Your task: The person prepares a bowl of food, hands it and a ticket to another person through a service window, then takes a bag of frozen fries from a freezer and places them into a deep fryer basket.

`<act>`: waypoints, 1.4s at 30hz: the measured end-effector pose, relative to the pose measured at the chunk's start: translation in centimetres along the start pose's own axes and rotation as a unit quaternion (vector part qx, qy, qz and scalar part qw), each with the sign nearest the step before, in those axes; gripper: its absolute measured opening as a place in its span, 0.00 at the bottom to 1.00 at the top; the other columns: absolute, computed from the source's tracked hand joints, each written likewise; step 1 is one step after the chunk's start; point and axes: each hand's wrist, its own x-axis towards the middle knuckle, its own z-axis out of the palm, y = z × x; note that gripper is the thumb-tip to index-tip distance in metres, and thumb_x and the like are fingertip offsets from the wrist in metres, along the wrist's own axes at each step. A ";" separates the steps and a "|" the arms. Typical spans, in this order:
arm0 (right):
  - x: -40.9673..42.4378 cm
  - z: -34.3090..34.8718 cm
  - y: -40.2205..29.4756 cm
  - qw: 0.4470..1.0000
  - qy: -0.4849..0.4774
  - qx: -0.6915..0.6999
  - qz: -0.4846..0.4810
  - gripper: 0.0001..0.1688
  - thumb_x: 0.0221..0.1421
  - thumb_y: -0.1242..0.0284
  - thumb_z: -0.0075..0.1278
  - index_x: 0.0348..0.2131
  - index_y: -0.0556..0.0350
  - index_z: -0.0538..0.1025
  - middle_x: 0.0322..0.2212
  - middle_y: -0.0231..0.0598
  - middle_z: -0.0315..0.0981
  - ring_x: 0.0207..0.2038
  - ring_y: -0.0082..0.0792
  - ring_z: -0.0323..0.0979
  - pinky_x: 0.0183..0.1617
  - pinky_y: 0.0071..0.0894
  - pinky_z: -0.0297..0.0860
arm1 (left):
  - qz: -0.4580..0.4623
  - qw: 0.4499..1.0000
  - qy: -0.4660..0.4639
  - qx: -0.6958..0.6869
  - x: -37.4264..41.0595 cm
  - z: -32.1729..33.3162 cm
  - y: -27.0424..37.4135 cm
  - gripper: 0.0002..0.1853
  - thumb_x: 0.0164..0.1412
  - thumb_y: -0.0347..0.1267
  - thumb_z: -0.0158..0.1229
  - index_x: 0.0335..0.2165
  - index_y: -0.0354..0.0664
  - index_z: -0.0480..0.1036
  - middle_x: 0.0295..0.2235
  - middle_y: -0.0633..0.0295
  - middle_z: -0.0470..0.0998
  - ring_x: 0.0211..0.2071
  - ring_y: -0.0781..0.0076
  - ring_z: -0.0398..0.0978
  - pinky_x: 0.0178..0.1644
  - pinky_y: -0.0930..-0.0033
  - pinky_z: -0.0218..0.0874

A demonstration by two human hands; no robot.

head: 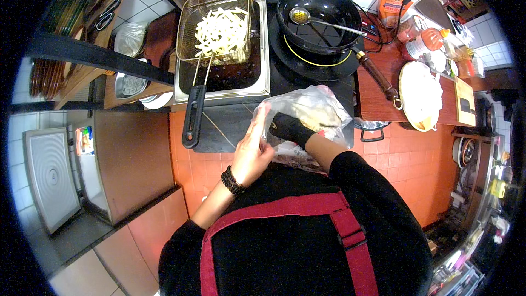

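A clear plastic bag [314,94] with pale contents lies at the counter's front edge, close to my body. My left hand [251,154], bare with a dark braided bracelet at the wrist, holds the left side of its mouth, fingers stretched along the film. In a black glove, my right hand [289,127] reaches inside the bag; its fingertips are hidden, so whether it grips anything is unclear. Beyond my left hand, pale cut fries [222,31] fill part of a wire fryer basket [187,18]. The basket sits over dark oil in a steel deep fryer [263,78], its black handle [193,117] pointing towards me.
A black wok [287,37] holding a perforated ladle [300,15] stands on a round cooktop [328,72]; its wooden handle [376,75] juts right. Further right are a white bag-covered container [419,94] and a sauce bottle [425,43]. Shelving [102,59] stands left.
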 end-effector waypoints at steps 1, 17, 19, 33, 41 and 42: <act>0.2 0.1 0.0 1.000 -0.001 0.008 0.000 0.24 0.36 0.68 0.51 0.38 0.55 0.67 0.35 0.44 0.65 0.37 0.40 0.63 0.42 0.36 0.60 | -0.001 1.000 0.000 0.002 0.0 0.0 0.0 0.43 0.38 0.14 0.44 0.55 0.42 0.39 0.53 0.56 0.53 0.56 0.63 0.47 0.46 0.78 0.53; -1.2 -1.6 1.9 0.979 -0.059 0.197 0.002 0.27 0.37 0.70 0.53 0.41 0.57 0.65 0.38 0.41 0.64 0.39 0.35 0.62 0.44 0.31 0.59 | -0.008 1.000 0.004 -0.015 0.0 0.3 -0.8 0.44 0.38 0.13 0.43 0.55 0.44 0.39 0.54 0.57 0.52 0.56 0.64 0.46 0.44 0.81 0.55; -1.0 -1.1 1.6 0.983 -0.037 0.178 0.010 0.27 0.38 0.70 0.53 0.41 0.58 0.65 0.38 0.41 0.64 0.40 0.35 0.62 0.45 0.31 0.59 | -0.016 0.999 0.004 -0.031 0.0 0.2 -0.8 0.44 0.38 0.13 0.43 0.55 0.44 0.39 0.54 0.57 0.52 0.56 0.64 0.47 0.43 0.81 0.55; -4.3 -5.8 3.6 0.950 0.023 0.290 0.116 0.30 0.39 0.72 0.54 0.44 0.59 0.63 0.41 0.39 0.64 0.42 0.30 0.61 0.47 0.27 0.59 | 0.041 0.998 0.043 0.003 0.9 0.2 -1.8 0.43 0.37 0.16 0.44 0.55 0.46 0.41 0.53 0.55 0.53 0.53 0.62 0.53 0.46 0.75 0.55; -7.9 -11.1 1.7 0.884 -0.045 0.433 0.172 0.31 0.40 0.73 0.55 0.45 0.60 0.62 0.42 0.37 0.63 0.43 0.28 0.61 0.48 0.25 0.58 | -0.005 0.989 0.037 -0.144 2.6 0.4 -3.2 0.43 0.38 0.18 0.46 0.55 0.47 0.41 0.53 0.56 0.53 0.53 0.66 0.53 0.46 0.78 0.54; -7.5 -12.8 0.2 0.903 -0.042 0.410 0.116 0.30 0.40 0.73 0.55 0.44 0.61 0.63 0.41 0.37 0.64 0.43 0.27 0.61 0.47 0.25 0.59 | -0.004 0.986 0.043 -0.161 2.8 0.3 -3.4 0.44 0.38 0.17 0.46 0.55 0.48 0.40 0.53 0.57 0.54 0.52 0.68 0.55 0.45 0.79 0.54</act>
